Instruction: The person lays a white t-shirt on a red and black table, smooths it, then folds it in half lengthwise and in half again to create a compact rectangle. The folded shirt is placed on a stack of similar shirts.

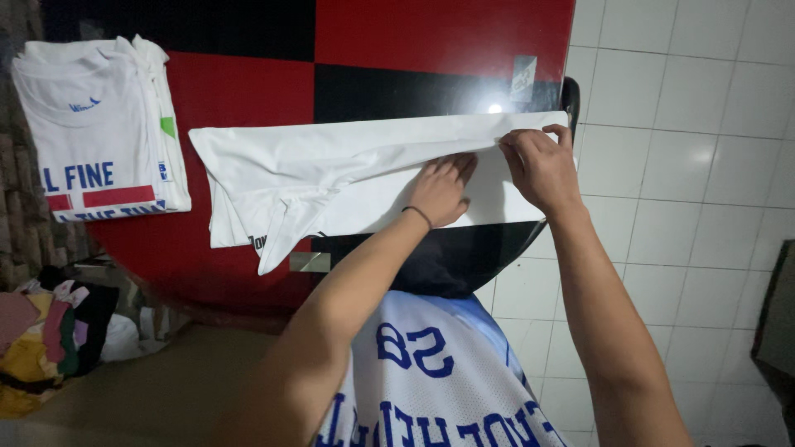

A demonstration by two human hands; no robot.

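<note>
While the white shirt (348,178) lay spread across the red-and-black table (248,91), we pressed our left hand (439,190) flat on its middle, fingers extended; our right hand (538,165) pinched the folded upper edge near the table's right end. We noted a folded stack of shirts (99,132) well apart at left; coloured clothes (50,348) lay heaped below.

Folded shirt stack (99,132) blocks left; tabletop (447,41) beyond open.
</note>
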